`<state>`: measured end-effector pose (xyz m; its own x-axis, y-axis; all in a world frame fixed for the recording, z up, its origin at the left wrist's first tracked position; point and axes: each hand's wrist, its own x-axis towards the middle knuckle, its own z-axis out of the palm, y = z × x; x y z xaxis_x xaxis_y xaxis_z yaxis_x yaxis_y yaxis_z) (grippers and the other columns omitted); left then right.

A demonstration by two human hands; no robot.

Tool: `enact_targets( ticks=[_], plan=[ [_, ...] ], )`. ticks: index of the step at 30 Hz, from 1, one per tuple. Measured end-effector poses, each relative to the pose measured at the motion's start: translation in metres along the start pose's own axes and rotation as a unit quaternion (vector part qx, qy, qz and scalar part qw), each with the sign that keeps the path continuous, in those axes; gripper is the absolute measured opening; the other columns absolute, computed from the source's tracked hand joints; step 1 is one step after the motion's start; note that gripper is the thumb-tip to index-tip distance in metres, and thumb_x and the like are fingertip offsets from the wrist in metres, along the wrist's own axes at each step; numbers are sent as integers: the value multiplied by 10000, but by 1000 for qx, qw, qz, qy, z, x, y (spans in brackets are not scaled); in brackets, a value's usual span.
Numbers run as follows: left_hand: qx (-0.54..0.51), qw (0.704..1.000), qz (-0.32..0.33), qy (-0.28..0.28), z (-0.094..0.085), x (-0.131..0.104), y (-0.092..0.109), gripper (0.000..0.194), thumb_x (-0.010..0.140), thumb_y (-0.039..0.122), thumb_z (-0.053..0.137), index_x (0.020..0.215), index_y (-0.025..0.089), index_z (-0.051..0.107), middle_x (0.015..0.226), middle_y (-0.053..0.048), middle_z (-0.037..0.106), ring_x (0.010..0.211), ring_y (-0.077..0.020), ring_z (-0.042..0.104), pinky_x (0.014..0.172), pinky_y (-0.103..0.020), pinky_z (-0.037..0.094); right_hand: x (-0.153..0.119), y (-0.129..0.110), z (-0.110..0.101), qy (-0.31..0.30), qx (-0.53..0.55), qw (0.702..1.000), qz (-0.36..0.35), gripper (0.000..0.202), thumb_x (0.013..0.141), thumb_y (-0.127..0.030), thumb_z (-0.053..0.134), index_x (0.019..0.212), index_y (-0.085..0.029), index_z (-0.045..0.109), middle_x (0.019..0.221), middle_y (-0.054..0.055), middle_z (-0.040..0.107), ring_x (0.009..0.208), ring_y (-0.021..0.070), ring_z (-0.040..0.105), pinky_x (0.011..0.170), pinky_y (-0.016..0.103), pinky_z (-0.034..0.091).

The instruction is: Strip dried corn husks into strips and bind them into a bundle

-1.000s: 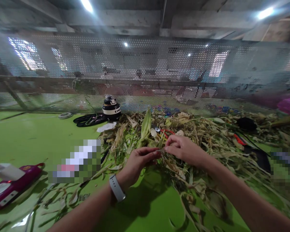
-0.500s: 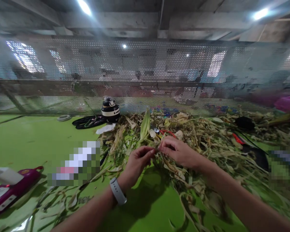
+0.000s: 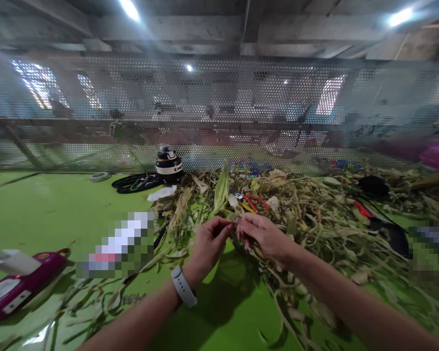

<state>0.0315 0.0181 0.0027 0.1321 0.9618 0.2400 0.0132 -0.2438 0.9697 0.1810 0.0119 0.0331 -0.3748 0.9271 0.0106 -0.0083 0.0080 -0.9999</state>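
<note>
Fingertips of both hands meet near the middle of the view, over the front edge of a heap of dry leaves [image 3: 307,214]. My left hand [image 3: 211,240], with a pale watch band [image 3: 183,287] at the wrist, is pinched on something too small to make out. Close beside it, my right hand [image 3: 261,235] is closed too, its fingers curled; what they hold is hidden. Just beyond the hands lie a pale green husk-like leaf bundle [image 3: 222,189] and pliers with red handles [image 3: 256,202].
A black and white bottle [image 3: 169,166] stands at the back, beside black cable loops [image 3: 135,183] and a white tissue [image 3: 162,193]. A purple power strip [image 3: 24,282] lies at left. Behind the green table [image 3: 69,204] rises a perforated metal screen [image 3: 212,97].
My right hand has moved slightly left and down, its lower fingers now showing more. The red pliers handles are less covered. The whole view has shifted a little.
</note>
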Motion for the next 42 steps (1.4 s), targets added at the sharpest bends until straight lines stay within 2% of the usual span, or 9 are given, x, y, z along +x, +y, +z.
enact_targets(
  ticks=[3, 7, 11, 14, 20, 28, 34, 37, 42],
  plan=[
    [15, 999, 25, -23, 2, -5, 4, 138, 743, 294, 631, 685, 171, 650, 568, 1, 550, 510, -112, 451, 485, -220, 350, 3, -3, -6, 73, 89, 993, -9, 353, 708, -480, 631, 647, -164, 486, 566, -43, 518, 486, 74, 472, 514, 209, 390],
    [81, 984, 160, 3, 4, -14, 10, 43, 718, 200, 663, 703, 191, 702, 793, -60, 623, 744, -165, 567, 677, -255, 440, 5, -3, -14, 89, 141, 986, 2, 313, 710, -418, 651, 642, -159, 488, 564, -43, 517, 461, 65, 455, 475, 199, 357],
    [96, 968, 212, -89, 4, -19, 12, 89, 739, 177, 637, 736, 209, 720, 890, -77, 670, 818, -181, 604, 735, -283, 468, 5, -1, -13, 64, 155, 986, 13, 307, 722, -396, 647, 643, -154, 476, 559, -50, 511, 430, 47, 424, 438, 183, 303],
    [52, 974, 149, -163, 4, -18, 11, 76, 743, 206, 638, 760, 177, 707, 785, -62, 693, 723, -156, 608, 679, -268, 475, 4, -2, -11, 44, 132, 990, 20, 324, 744, -411, 622, 630, -150, 468, 546, -51, 500, 396, 37, 381, 404, 183, 249],
    [-76, 980, -66, -171, 1, -6, 13, 210, 679, 334, 696, 671, 134, 632, 559, 25, 576, 496, -63, 465, 495, -189, 384, 1, -4, -6, 25, 107, 994, 23, 385, 750, -467, 599, 599, -159, 425, 481, -84, 404, 374, 21, 265, 400, 179, 205],
    [-132, 963, -162, -168, -7, 2, 5, 246, 656, 344, 726, 677, 116, 633, 601, 7, 596, 499, -45, 449, 489, -175, 335, 1, -8, -15, 16, -98, 995, -15, 418, 783, -572, 494, 671, -173, 438, 567, -55, 438, 442, 55, 354, 430, 196, 278],
    [-151, 954, -224, -134, -11, 5, 0, 214, 657, 336, 729, 729, 143, 669, 644, 11, 608, 530, -45, 460, 488, -166, 303, -6, -32, -49, -43, -344, 938, -33, 432, 779, -554, 519, 608, -163, 449, 540, -62, 342, 480, 63, 309, 443, 208, 226],
    [-120, 943, -259, -170, -8, 1, 3, 214, 621, 327, 753, 702, 144, 678, 627, 11, 608, 557, -61, 479, 540, -185, 342, -9, -36, -48, -75, -323, 943, -17, 448, 764, -560, 535, 584, -168, 415, 518, -73, 302, 474, 58, 268, 437, 208, 207],
    [-94, 919, -271, -270, -4, -9, 13, 234, 642, 348, 734, 745, 141, 700, 683, -7, 624, 616, -86, 487, 629, -218, 368, -4, -24, -31, -9, -309, 951, -33, 439, 764, -561, 529, 596, -167, 431, 520, -70, 334, 475, 60, 293, 444, 202, 235]
  ],
)
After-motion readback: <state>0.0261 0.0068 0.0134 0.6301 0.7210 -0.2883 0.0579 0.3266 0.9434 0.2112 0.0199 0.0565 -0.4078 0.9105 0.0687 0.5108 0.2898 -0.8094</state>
